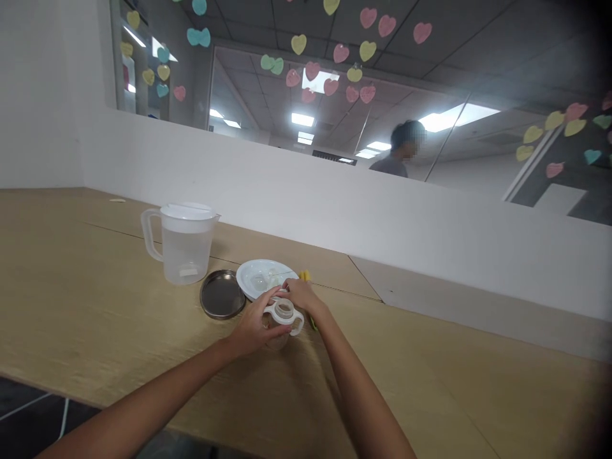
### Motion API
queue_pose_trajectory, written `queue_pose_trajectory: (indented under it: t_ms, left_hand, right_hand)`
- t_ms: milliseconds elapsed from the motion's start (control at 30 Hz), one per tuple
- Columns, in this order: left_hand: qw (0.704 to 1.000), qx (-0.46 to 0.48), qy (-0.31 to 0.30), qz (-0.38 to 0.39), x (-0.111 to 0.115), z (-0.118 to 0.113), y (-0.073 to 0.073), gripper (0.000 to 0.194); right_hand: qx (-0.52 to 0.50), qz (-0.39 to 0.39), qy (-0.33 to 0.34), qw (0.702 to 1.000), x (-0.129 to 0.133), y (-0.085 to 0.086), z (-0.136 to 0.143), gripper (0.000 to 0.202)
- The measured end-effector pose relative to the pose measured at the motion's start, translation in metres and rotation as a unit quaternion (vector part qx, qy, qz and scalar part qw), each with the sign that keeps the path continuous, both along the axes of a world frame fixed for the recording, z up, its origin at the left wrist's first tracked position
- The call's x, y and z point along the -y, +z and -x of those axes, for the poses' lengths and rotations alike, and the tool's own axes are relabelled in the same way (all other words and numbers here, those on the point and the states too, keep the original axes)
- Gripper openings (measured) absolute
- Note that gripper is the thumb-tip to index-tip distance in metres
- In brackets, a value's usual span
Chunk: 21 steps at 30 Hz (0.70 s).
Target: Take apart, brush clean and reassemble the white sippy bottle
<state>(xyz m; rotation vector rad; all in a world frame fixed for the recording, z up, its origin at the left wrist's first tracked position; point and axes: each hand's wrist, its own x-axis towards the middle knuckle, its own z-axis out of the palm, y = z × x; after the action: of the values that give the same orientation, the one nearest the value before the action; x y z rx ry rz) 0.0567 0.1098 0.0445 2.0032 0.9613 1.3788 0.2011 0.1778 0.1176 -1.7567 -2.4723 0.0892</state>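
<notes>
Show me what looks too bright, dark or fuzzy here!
In the head view, ceiling lights glare white, and the right edge goes dark; in the head view, the other person has a patch of blurry squares; in the head view, soft shadow lies beside the jug, and the cup in the left hand looks slightly soft.

Remotely, I see a pale-brown wooden table (430, 389), its far edge along a white wall (287, 185); above, a wide glass window (268, 118) carries pastel heart-shaped notes (368, 18), with bright rectangular ceiling lights (303, 119). Dark floor (29, 408) shows past the near-left edge.
</notes>
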Motion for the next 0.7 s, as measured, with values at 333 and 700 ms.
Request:
queue_pose_trajectory:
  t_ms: [333,700]
  left_hand:
    - [0.914,-0.005,0.337,-0.227,-0.034,0.065,0.006,0.049]
    - [0.824,0.059,0.555,-0.100,-0.067,0.131,-0.008,0.085]
  right_hand:
    - [0.049,0.018,0.022,0.998,-0.002,-0.003,0.000,0.030]
    - [0.086,0.045,0.039,0.995,0.000,0.000,0.000,0.034]
